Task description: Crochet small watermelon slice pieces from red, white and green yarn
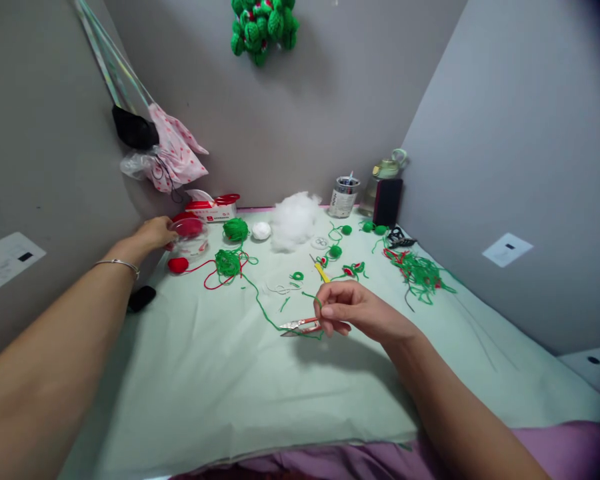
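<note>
At the back left, my left hand (155,233) has its fingers on the near side of a clear plastic tub (196,248), with something red inside; part of the grip is hidden. A small red yarn ball (178,265) lies just in front of it. Over the middle of the table, my right hand (347,307) pinches a strand of green yarn (307,295) between thumb and fingers. Orange-handled thread snips (295,327) lie below those fingers, with a green strand across them. Beyond my right hand is a yellow-handled crochet hook (322,271).
White stuffing (295,220), a green yarn ball (236,229) and a tin of pens (344,198) stand at the back. A phone (387,203) leans near a bottle (390,167). Tangled green yarn (423,277) lies right. Bags (173,147) hang on the left wall.
</note>
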Motion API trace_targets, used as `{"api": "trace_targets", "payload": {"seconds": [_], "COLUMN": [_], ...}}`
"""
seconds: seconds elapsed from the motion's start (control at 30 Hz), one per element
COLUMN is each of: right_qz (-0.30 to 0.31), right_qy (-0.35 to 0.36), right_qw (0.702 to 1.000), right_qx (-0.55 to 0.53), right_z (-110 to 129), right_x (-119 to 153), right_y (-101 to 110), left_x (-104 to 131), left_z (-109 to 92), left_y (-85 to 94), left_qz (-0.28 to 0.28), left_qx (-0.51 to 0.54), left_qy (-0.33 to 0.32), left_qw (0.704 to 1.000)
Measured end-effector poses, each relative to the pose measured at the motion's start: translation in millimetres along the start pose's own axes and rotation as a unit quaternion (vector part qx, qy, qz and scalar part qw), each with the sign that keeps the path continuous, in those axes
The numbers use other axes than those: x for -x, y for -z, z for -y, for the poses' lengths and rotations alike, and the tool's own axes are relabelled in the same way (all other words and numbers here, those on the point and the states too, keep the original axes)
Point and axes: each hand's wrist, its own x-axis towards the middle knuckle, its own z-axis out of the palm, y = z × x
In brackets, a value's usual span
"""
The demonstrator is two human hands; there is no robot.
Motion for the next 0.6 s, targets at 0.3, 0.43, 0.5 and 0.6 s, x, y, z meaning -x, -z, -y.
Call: {"api": "trace_targets", "payload": {"seconds": [0.3,0.43,0.5,0.6], "right_qz": [-0.046,-0.134,-0.17,-0.196], "right_qy": [0.015,0.077,0.131,0.143], "right_qw": [0.999,0.988,0.976,0.97], "right_qx": [-0.005,-0.023,-0.026,0.018], "right_z": [4,24,36,46], "right_x": [1,16,29,43], "right_y": [0,-2,-5,-9], "left_x": [48,68,70,78], "left_z": [-46,-63,-68,-84], "left_y": [-33.5,-66.2,-66.9,-54.0], "left_qz": [-0.005,0.117,0.11,0.069], "left_qx": [0.108,0.121,0.12,0.141], "left_qy": [-0.089,-0.127,-0.122,-0.112], "left_qw": [0.99,0.978,0.979,0.981]}}
